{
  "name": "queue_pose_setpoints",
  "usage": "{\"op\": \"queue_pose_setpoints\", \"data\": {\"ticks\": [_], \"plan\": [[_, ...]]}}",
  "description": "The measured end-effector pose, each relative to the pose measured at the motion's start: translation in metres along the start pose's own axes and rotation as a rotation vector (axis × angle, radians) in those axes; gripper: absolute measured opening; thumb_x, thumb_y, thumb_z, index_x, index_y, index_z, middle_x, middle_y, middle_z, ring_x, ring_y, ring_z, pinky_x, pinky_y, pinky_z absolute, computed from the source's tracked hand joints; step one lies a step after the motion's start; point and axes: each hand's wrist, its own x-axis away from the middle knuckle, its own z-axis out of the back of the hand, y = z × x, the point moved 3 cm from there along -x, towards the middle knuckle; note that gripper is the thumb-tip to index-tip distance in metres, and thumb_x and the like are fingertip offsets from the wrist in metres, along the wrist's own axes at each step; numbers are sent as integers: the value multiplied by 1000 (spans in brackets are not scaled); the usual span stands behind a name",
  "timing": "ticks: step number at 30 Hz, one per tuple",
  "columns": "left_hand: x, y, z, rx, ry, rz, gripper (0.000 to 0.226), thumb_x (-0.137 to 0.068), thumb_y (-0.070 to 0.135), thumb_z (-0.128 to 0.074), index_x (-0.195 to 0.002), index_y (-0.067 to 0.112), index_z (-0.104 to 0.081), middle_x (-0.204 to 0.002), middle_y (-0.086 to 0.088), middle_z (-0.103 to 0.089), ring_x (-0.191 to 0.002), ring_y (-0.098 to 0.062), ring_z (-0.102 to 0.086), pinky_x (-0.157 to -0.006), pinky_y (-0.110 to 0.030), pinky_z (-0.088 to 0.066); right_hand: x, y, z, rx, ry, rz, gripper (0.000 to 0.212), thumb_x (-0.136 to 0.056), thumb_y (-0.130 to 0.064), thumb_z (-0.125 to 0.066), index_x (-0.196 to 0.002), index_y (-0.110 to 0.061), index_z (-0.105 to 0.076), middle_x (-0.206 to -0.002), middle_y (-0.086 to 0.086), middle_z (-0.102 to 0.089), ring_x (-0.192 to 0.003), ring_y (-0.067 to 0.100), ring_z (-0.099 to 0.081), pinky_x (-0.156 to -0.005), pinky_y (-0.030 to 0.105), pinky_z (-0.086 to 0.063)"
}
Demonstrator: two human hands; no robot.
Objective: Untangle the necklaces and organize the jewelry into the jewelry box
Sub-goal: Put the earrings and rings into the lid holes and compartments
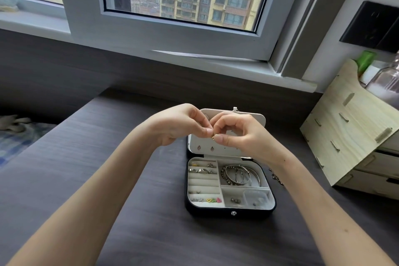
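Gold and tiny, a trinket (213, 137) is pinched by both left hand (183, 125) and right hand (236, 134) at frame centre, held above the open jewelry box (205, 210) just below, likely so a slip lands inside.

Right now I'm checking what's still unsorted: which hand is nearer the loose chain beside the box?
Right. The right hand is up-left of the chain; the left hand sits farther left.

Left forearm (97, 190) and right forearm (323, 201) bare, small dark mole (347, 230) on the right, left hand (183, 123), right hand (239, 131), short nails (219, 138)
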Motion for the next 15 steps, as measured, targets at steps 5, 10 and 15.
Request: {"op": "queue_pose_setpoints", "data": {"ticks": [5, 10, 15], "plan": [[-2, -3, 2, -47, 25, -58, 9, -83, 20, -70, -75, 19, -70, -86, 4, -62, -82, -4, -56, -76, -21, -44, 1, 4, -2, -74, 97, 5, 4, -78, -12, -70, -80, -11, -67, -99, 4, -65, -92, 23, -61, -84, 42, -52], [-5, -9, 4, 41, 10, -38, 15, -81, 25, -71, -83, 11, -72, -72, 9, -65, -79, -4, -57, -75, -22, -43, 3, 3, 0, -64, 203, 21, 7, -76, -9, -75, -82, -9, -71, -91, 4, -65, -90, 25, -62, -81, 47, -53], [-7, -12, 2, 153, 34, 0, 17, -80, 20, -71, -81, 3, -70, -77, -4, -65, -84, -13, -58, -80, -28, -45, 3, -2, -3, 0, 246, 48, 5, -77, -5, -74, -79, -6, -70, -88, 4, -64, -86, 21, -61, -79, 41, -53]]}}
